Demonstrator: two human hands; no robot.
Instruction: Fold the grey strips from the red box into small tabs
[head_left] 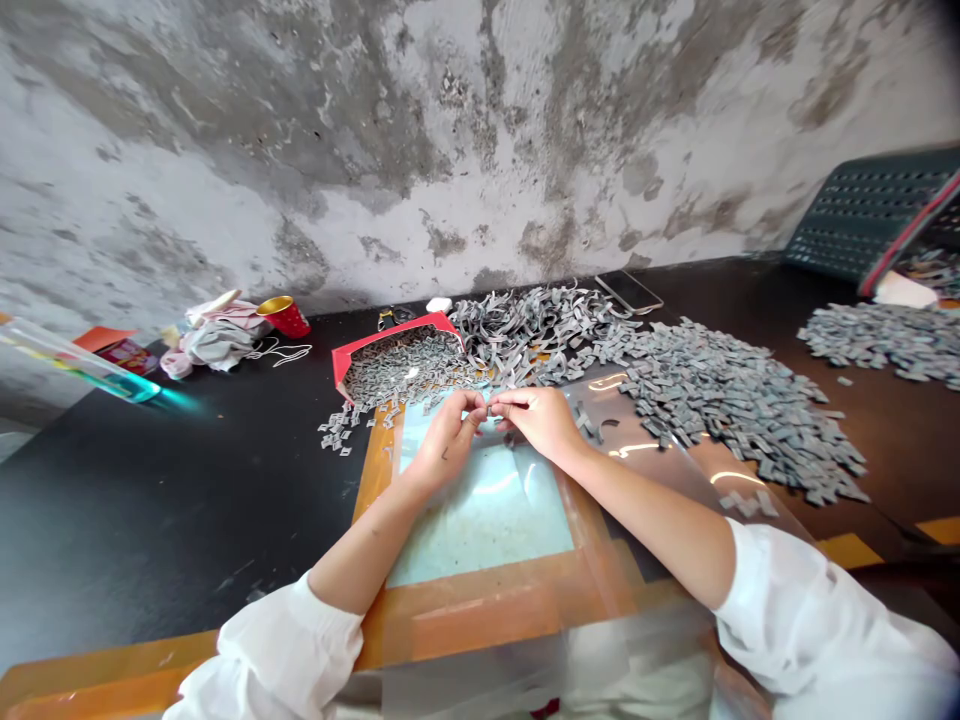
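My left hand and my right hand meet over a pale sheet taped to the table. Both are closed in a pinch, fingertips nearly touching, around a small grey piece; its exact shape is mostly hidden by the fingers. Just beyond my left hand, a red box lies on its side, full of small grey pieces. Curved grey strips are heaped behind my hands. To the right of my right hand spreads a large pile of flat grey pieces.
A phone lies by the wall. On the right, a dark basket is tipped over beside another grey pile. Crumpled cloth, a red cup and a clear tube-like object are on the left.
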